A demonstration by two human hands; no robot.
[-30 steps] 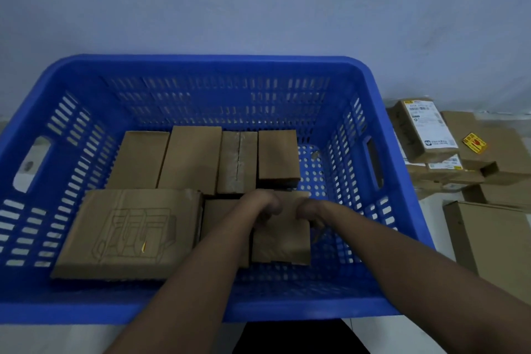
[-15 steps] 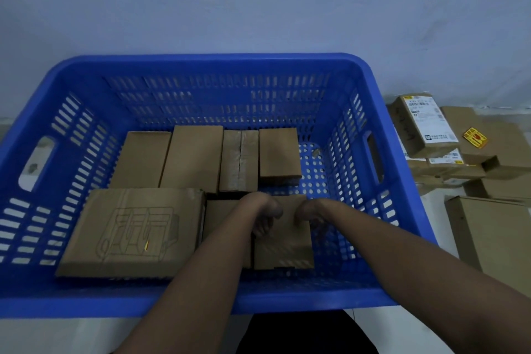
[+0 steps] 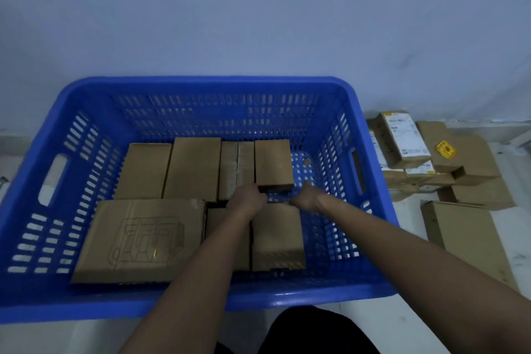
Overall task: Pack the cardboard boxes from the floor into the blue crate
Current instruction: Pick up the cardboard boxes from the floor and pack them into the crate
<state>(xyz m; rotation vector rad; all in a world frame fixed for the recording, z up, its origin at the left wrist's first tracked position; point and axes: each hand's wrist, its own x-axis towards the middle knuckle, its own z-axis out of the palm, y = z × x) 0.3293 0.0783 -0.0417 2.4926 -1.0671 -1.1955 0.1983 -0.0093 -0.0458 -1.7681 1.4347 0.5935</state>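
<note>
Cardboard boxes already fill much of the blue crate [image 3: 370, 129]: four stand in a row along the far part of its floor, from a plain box at 10 o'clock [image 3: 143, 171] to a short box at 1 o'clock [image 3: 273, 165]. A wide flat box with a line drawing [image 3: 140, 238] lies at 8 o'clock, and two more lie side by side near 6 o'clock. The right one of these, a mid-sized box [image 3: 277, 238], has both hands at its far edge. The left hand [image 3: 247, 201] is curled over the far left corner and the right hand [image 3: 306, 198] over the far right corner; they look closed on the box, seating it, though the fingers are hidden behind it.

I judge the task past halfway but unfinished. Bare crate floor shows at 3 o'clock, beside the right wall. On the floor outside, at 2 to 4 o'clock, a pile of labelled boxes [image 3: 402, 138] and a large plain box [image 3: 468, 238] still wait. Those could fill the right strip or go on as a second layer.
</note>
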